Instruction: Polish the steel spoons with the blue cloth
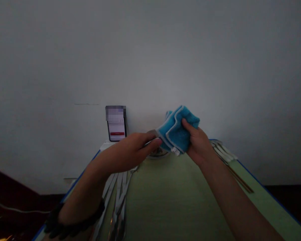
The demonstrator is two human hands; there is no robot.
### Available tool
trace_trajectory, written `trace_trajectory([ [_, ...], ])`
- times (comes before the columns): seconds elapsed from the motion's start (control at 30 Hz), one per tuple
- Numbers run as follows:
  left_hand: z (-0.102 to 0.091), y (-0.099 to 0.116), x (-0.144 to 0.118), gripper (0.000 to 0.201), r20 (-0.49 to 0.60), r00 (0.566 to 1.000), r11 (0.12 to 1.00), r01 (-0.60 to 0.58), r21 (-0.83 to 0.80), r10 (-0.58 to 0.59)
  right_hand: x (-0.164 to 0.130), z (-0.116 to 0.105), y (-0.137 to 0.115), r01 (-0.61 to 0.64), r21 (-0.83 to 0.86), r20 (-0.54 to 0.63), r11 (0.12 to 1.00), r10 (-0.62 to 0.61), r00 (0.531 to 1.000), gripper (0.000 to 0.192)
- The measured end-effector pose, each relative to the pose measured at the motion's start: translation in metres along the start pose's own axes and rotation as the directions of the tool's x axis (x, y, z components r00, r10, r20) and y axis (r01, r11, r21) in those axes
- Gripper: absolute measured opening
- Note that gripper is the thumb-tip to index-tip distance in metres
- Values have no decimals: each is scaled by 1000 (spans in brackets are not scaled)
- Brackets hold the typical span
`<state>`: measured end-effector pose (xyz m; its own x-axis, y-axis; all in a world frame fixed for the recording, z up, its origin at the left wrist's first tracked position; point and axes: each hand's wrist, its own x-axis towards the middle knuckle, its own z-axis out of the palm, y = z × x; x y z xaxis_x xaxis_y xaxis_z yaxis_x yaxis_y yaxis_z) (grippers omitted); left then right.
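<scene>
Metal cutlery (119, 197) lies in a row at 7 o'clock on the green table (165, 201), under the left forearm. At centre, the left hand (132, 150) pinches a metal utensil (153, 134) whose end is buried in a folded blue cloth (177, 132), clenched by the right hand (199, 144). More utensils (223, 150) rest at 3 o'clock; a phone (116, 124) leans on the wall at 11
</scene>
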<state>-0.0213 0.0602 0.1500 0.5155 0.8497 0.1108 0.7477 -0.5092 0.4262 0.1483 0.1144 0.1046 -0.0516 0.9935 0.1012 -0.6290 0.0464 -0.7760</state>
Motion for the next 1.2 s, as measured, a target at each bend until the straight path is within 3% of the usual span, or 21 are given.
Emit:
trace_trajectory([
  [0.13,10,4,3,38,117,993,999,-19,26,16,2,0,-2,110,50,-76,993,-106,991,24],
  [0.27,12,5,1,36,205,978,999,-40,34,33,2,0,-5,128,163,-126,978,-108,986,24],
  [0.4,7,4,-1,40,161,987,999,-25,37,18,0,4,-6,111,215,-80,970,-96,992,21],
  [0.5,2,2,0,41,5,1000,998,-7,68,6,-4,7,-6,167,197,-85,966,-153,985,18],
  [0.6,0,3,0,40,-121,993,993,9,115,5,-7,10,-7,255,165,-167,953,-228,959,16],
  [0.73,4,5,-2,36,-98,994,977,-19,211,41,-7,9,-12,269,100,-292,958,-230,928,12],
  [0.93,10,3,-2,46,-49,998,952,-26,306,43,-6,8,-15,213,148,-344,966,-152,927,12],
  [1.1,10,4,-1,47,21,999,974,-51,220,48,-6,9,-11,246,142,-273,959,-201,941,24],
  [1.2,9,7,-2,47,51,999,990,-22,141,15,-4,7,-15,212,169,-280,963,-159,947,28],
])
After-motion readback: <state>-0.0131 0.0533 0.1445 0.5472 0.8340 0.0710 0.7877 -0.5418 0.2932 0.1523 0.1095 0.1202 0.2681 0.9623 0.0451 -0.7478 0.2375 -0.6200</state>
